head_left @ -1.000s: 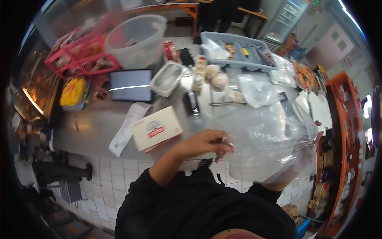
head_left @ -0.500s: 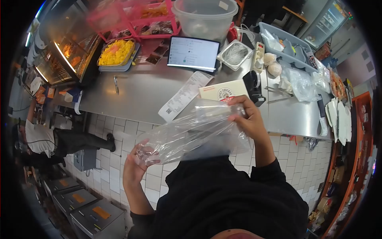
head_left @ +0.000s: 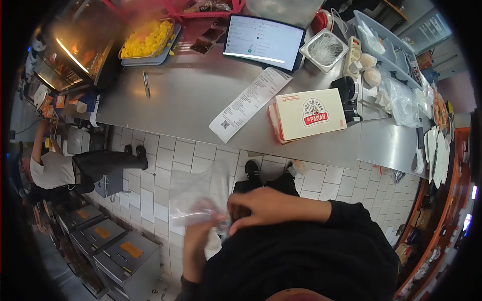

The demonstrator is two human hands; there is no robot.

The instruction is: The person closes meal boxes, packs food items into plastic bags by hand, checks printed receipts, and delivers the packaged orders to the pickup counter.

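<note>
A clear plastic bag (head_left: 196, 183) hangs in front of my body, low and left of the middle, smeared by motion. My left hand (head_left: 201, 232), also blurred, is closed on its gathered lower part. Across from it, my right hand (head_left: 263, 205) reaches left with curled fingers at the bag's edge; its fingertips are partly hidden. Ahead on the steel counter lies a cream cardboard box (head_left: 296, 130) with a printed chicken logo, resting on another box. A long printed receipt (head_left: 246, 108) lies beside it, left of the boxes.
A tablet (head_left: 263, 42) stands at the counter's back, near a metal container (head_left: 325, 50) of clear plastic pieces. Further left are a tray of yellow food (head_left: 145, 42), a pen (head_left: 146, 84) and a heated display case (head_left: 75, 50). Another person (head_left: 55, 168) stands at left.
The bag, stretched between both hands over the counter edge before, has come down toward my body. My right hand has moved down and left, close to my left hand. The box is uncovered.
</note>
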